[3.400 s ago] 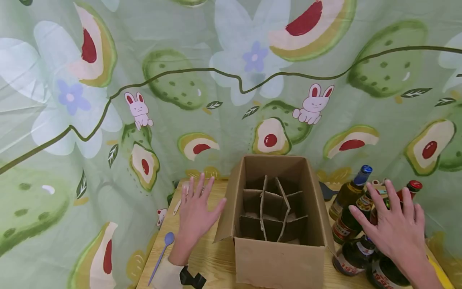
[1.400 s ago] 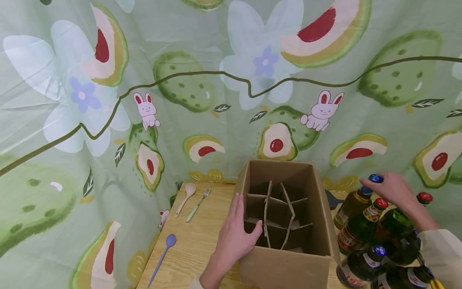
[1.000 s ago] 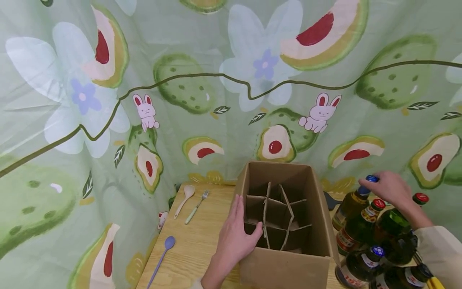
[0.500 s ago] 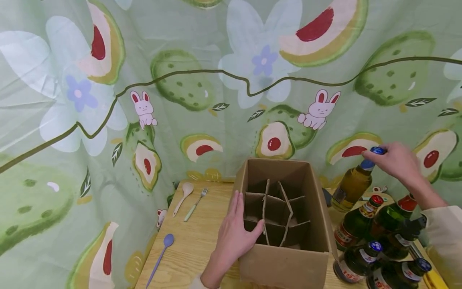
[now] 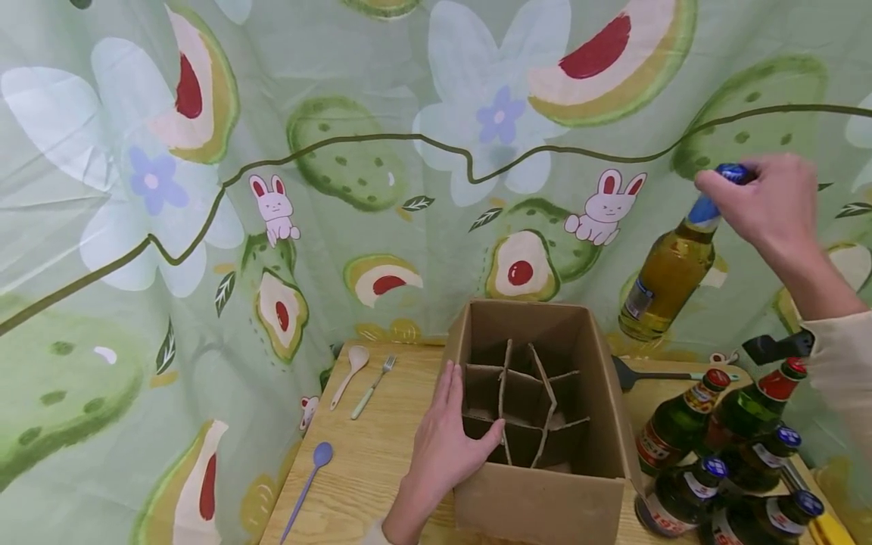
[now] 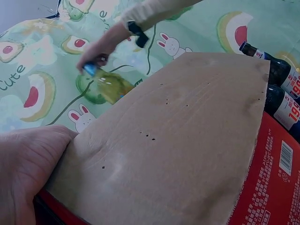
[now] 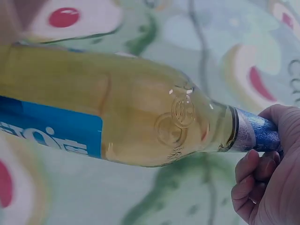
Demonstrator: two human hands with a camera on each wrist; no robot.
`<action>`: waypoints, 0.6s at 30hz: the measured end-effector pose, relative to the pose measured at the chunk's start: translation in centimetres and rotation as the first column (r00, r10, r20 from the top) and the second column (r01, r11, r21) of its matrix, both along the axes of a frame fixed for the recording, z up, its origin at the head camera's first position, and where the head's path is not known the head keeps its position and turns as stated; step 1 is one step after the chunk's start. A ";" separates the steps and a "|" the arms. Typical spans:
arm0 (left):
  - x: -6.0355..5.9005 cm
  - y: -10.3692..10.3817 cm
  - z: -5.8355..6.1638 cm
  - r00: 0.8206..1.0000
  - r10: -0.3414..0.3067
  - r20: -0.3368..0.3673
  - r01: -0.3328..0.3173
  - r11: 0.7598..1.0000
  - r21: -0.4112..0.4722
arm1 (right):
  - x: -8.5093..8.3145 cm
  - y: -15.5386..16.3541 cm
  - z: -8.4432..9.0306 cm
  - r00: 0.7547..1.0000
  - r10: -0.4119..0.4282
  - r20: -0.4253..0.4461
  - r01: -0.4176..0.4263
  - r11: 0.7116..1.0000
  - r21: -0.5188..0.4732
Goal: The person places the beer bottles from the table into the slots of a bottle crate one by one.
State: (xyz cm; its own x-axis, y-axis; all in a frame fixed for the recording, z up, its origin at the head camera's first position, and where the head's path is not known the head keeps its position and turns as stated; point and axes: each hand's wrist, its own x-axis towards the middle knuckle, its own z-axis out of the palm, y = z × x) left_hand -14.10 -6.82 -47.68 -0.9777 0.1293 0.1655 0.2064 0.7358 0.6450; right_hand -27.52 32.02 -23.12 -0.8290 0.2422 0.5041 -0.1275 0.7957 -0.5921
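My right hand (image 5: 763, 204) pinches the blue foil neck of a clear bottle of yellow drink (image 5: 671, 280) and holds it in the air, above and to the right of the cardboard box (image 5: 538, 484). The bottle (image 7: 122, 119) hangs tilted, its blue label low. The box is open at the top, with cardboard dividers (image 5: 524, 405) making several cells. My left hand (image 5: 446, 446) grips the box's left wall, thumb inside, fingers on the outer flap (image 6: 159, 140).
Several dark green bottles (image 5: 722, 454) with red and blue caps stand on the wooden table (image 5: 368, 469) right of the box. A black spatula (image 5: 647, 374) lies behind them. A purple spoon (image 5: 306, 477), a beige spoon (image 5: 347, 375) and a green fork (image 5: 373, 386) lie left. A printed cloth hangs behind.
My right hand took the yellow bottle by its neck and lifted it up from among the other bottles. My left hand moved onto the box's left wall and stays there.
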 end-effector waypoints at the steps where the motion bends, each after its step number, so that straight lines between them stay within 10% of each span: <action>1: 0.0 0.1 0.0 1.000 -0.002 0.004 0.002 1.000 0.003 | 0.0 -0.5 0.9 1.000 0.014 -0.016 -0.014 1.000 -0.010; 9: 0.0 0.4 0.3 1.000 -0.020 0.018 0.019 0.999 0.044 | -0.1 -4.1 5.6 0.995 0.094 -0.046 -0.097 0.993 -0.071; 18: 0.1 0.1 -0.2 1.000 -0.003 0.030 0.002 0.999 0.033 | -1.5 -8.6 6.3 0.978 0.209 -0.023 -0.210 0.977 -0.036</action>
